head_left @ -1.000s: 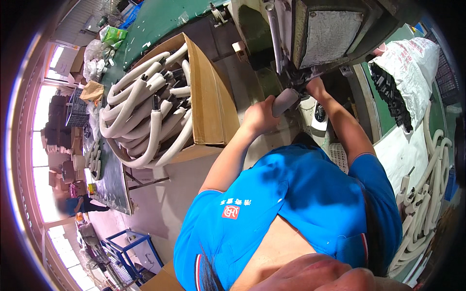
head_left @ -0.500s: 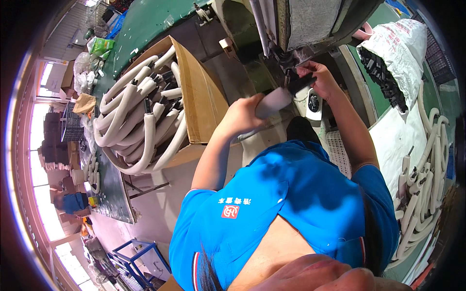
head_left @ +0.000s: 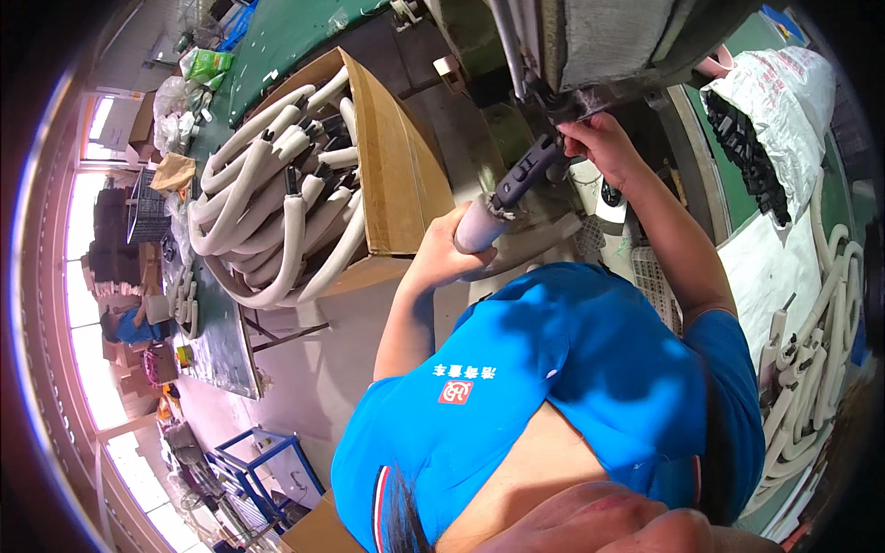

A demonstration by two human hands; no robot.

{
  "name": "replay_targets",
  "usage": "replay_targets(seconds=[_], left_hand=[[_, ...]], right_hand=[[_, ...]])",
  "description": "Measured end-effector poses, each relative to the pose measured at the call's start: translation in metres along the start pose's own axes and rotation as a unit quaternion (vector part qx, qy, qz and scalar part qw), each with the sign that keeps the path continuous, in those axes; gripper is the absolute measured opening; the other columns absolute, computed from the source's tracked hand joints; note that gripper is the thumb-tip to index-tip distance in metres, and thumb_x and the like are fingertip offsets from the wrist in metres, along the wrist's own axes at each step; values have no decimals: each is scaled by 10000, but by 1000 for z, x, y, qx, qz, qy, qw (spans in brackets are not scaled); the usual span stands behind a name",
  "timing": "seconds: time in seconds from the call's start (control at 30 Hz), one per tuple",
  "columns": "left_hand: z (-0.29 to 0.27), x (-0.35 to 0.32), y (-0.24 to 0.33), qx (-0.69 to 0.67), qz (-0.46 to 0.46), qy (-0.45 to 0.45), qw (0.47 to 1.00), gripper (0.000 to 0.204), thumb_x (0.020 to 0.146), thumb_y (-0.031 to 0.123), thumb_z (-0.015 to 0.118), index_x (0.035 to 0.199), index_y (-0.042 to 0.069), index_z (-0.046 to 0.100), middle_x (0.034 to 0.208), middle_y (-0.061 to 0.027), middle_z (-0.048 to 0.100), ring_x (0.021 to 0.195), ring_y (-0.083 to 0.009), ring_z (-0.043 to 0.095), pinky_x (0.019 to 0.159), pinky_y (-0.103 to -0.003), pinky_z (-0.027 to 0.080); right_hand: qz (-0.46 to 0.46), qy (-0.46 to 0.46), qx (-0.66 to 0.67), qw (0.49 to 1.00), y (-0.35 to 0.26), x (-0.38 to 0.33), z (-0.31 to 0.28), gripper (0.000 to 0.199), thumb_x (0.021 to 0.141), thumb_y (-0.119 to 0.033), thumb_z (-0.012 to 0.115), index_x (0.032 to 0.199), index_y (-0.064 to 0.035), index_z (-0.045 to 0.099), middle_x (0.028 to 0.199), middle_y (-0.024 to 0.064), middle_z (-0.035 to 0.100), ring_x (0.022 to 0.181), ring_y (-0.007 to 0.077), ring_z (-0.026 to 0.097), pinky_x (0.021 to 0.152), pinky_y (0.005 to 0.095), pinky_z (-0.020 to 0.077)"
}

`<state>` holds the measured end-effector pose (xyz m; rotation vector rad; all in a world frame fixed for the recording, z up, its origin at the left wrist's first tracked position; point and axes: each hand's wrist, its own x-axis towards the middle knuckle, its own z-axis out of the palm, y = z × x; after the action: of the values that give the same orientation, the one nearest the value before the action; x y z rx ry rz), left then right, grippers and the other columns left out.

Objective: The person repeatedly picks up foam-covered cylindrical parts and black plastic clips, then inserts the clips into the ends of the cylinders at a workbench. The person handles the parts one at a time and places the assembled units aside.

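Observation:
My left hand (head_left: 441, 247) is wrapped round a light grey foam-covered tube (head_left: 481, 227). A black plastic end fitting (head_left: 527, 172) with a slot and holes sticks out of the tube's end, tilted up toward the machine (head_left: 599, 55). The foam edge around the fitting looks ragged. My right hand (head_left: 604, 147) is up at the machine's lower tip, just beyond the fitting's end. Its fingers are pressed together, and what they hold, if anything, is too small to make out. The far end of the tube is hidden behind my left hand.
To the left, a cardboard box (head_left: 401, 166) lies open, filled with bent foam-covered tubes (head_left: 293, 235). At right are a white sack (head_left: 788, 111) spilling black plastic parts (head_left: 747, 157) and more tubes (head_left: 811, 369). A white crate (head_left: 656, 281) stands beside my right forearm.
My left hand has drawn the tube down and left, away from the machine tip, and the black fitting now shows fully. My right hand has let go of the fitting and stays by the tip.

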<state>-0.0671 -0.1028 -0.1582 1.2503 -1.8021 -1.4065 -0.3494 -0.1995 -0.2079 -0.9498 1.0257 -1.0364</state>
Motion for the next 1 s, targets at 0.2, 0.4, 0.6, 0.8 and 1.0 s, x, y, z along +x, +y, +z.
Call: replay_targets(seconds=[0.2,0.4,0.6,0.8,1.0], left_hand=[[14,6,14,-69,-13,-42,997,445,614,134,714,1022,26,573,866,-45,593,779,-117,541,722,-276,449],[58,14,43,-45,62,-65,995,498,638,98,716,1107,29,564,967,-54,616,869,-136,561,801,-283,450],[104,21,62,-199,126,-89,968,532,650,52,750,1136,35,534,1053,-45,588,968,-117,527,862,-297,436],[125,25,67,-208,116,-113,965,493,614,73,789,1043,62,547,945,-25,588,861,-102,537,759,-281,461],[140,20,72,-220,88,-85,968,391,620,76,769,941,75,546,806,-3,581,744,-89,535,641,-265,456]], right_hand=[[-196,83,-166,963,-9,-45,3,191,883,-218,607,839,-37,567,787,19,598,673,79,548,612,242,457],[-507,16,-294,810,-57,-148,33,261,782,-22,651,1036,-1,598,899,130,630,768,234,625,673,316,506],[-631,74,-283,719,-40,-157,32,488,743,0,669,1192,79,497,1058,234,560,901,368,585,750,418,506],[-624,104,-322,704,-43,-171,27,509,734,-114,696,1183,57,527,1016,172,564,881,320,563,770,409,475],[-589,107,-373,708,-61,-180,16,372,651,-170,762,946,-13,599,1000,148,546,882,296,526,783,404,431]])
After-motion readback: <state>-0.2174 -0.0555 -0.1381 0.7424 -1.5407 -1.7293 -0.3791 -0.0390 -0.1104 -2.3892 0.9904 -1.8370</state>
